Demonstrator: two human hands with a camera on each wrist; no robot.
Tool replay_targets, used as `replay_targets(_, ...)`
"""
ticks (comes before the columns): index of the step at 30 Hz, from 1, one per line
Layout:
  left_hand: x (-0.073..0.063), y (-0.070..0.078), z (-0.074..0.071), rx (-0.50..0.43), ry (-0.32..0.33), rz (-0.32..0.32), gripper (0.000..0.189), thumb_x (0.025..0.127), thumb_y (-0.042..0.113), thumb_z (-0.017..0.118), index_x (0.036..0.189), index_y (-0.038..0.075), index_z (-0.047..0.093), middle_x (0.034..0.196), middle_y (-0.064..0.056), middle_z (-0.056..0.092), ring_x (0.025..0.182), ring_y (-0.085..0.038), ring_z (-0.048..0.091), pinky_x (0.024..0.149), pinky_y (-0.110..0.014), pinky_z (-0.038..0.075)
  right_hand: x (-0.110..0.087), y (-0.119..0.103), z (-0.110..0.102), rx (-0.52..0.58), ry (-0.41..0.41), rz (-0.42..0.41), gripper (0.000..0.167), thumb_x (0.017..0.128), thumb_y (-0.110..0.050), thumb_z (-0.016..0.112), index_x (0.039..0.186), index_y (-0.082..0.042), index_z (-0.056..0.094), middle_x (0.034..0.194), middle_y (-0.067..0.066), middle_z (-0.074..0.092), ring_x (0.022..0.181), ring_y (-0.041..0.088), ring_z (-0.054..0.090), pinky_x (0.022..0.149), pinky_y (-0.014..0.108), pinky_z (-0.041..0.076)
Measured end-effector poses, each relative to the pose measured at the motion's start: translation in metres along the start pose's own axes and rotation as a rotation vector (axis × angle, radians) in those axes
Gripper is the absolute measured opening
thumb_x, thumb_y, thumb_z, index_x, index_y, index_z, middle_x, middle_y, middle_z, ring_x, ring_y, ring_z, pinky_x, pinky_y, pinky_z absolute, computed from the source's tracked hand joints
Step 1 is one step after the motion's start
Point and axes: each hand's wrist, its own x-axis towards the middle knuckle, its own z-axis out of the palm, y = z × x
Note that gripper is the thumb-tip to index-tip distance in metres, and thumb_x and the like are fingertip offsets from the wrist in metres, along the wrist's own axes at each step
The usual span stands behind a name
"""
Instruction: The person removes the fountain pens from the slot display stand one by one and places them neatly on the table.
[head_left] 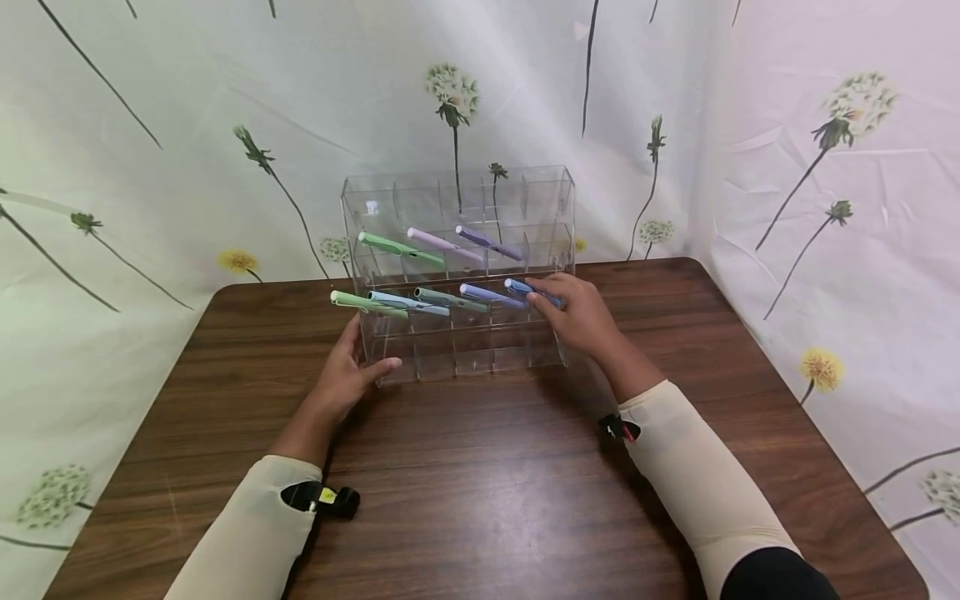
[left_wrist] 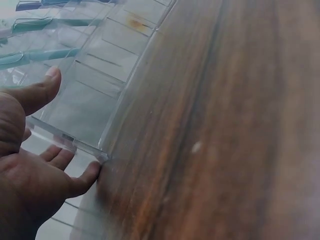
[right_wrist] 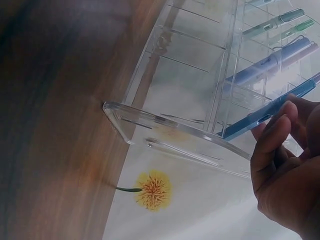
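A clear acrylic tiered pen holder (head_left: pixel 474 354) stands on the table, its dividers making small compartments. My right hand (head_left: pixel 576 312) pinches a blue pen (right_wrist: pixel 270 111) at the right end of the lower pen row; its lower end is inside a compartment. Left of it in that row lean a periwinkle pen (head_left: pixel 491 295), a dark green pen (head_left: pixel 450 298), a light blue pen (head_left: pixel 408 302) and a light green pen (head_left: pixel 367 302). One tier up are a green pen (head_left: pixel 401 248), a lavender pen (head_left: pixel 446 244) and a purple pen (head_left: pixel 487 242). My left hand (head_left: pixel 348 371) touches the holder's left side, thumb extended.
The brown wood-grain table (head_left: pixel 465 492) reaches back to a white curtain (head_left: pixel 300 100) printed with dandelions, which also runs along both sides. The holder stands near the table's back edge. Pale sleeves (head_left: pixel 701 467) with small wrist devices cover both forearms.
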Motion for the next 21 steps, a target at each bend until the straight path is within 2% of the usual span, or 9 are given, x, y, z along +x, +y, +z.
replay_targets(2, 0.003, 0.0, -0.001, -0.009, -0.002, -0.004, 0.108, 0.098, 0.001, 0.08, 0.178, 0.023, 0.011, 0.181, -0.011, 0.027, 0.171, -0.028, 0.018, 0.134, -0.052, 0.024, 0.003, 0.0, -0.001, 0.002, -0.014, 0.008, 0.038, 0.111, -0.026, 0.067, 0.145, -0.012, 0.072, 0.129, 0.015, 0.076, 0.11, 0.031, 0.07, 0.088, 0.048, 0.055)
replay_targets(4, 0.006, -0.002, -0.002, -0.018, -0.003, -0.002, 0.108, 0.098, 0.0, 0.079, 0.178, 0.023, 0.011, 0.182, -0.01, 0.026, 0.171, -0.028, 0.018, 0.134, -0.057, 0.023, 0.005, 0.001, 0.0, 0.005, -0.03, 0.018, 0.038, 0.111, -0.027, 0.067, 0.147, -0.013, 0.071, 0.129, 0.014, 0.075, 0.107, 0.03, 0.068, 0.087, 0.047, 0.053)
replay_targets(10, 0.012, -0.004, -0.004, -0.017, -0.004, -0.001, 0.107, 0.099, 0.0, 0.078, 0.178, 0.025, 0.011, 0.182, -0.008, 0.025, 0.171, -0.026, 0.018, 0.134, -0.053, 0.026, 0.011, 0.0, 0.001, 0.005, -0.058, 0.042, 0.04, 0.112, -0.029, 0.066, 0.15, -0.015, 0.069, 0.125, 0.013, 0.073, 0.1, 0.027, 0.061, 0.083, 0.043, 0.05)
replay_targets(12, 0.013, -0.004, -0.004, -0.017, 0.0, -0.003, 0.108, 0.099, -0.001, 0.078, 0.178, 0.026, 0.011, 0.182, -0.007, 0.025, 0.171, -0.025, 0.017, 0.134, -0.05, 0.027, 0.013, 0.001, 0.002, 0.009, -0.062, 0.044, 0.04, 0.112, -0.028, 0.066, 0.149, -0.016, 0.069, 0.126, 0.014, 0.073, 0.102, 0.028, 0.062, 0.085, 0.044, 0.051)
replay_targets(17, 0.016, -0.006, -0.004, -0.01, 0.011, -0.002, 0.108, 0.099, 0.0, 0.078, 0.178, 0.027, 0.01, 0.182, -0.007, 0.026, 0.171, -0.023, 0.019, 0.123, -0.025, 0.036, 0.019, 0.004, 0.002, 0.049, -0.064, 0.061, 0.035, 0.111, -0.025, 0.068, 0.142, -0.014, 0.075, 0.129, 0.014, 0.072, 0.111, 0.031, 0.065, 0.092, 0.049, 0.054)
replay_targets(21, 0.017, -0.008, -0.003, -0.011, 0.013, 0.002, 0.108, 0.099, 0.0, 0.078, 0.178, 0.026, 0.009, 0.182, -0.008, 0.025, 0.17, -0.025, 0.02, 0.115, -0.016, 0.04, 0.021, 0.005, 0.001, 0.091, -0.057, 0.082, 0.032, 0.109, -0.022, 0.07, 0.138, -0.011, 0.078, 0.132, 0.015, 0.072, 0.118, 0.032, 0.067, 0.097, 0.051, 0.055)
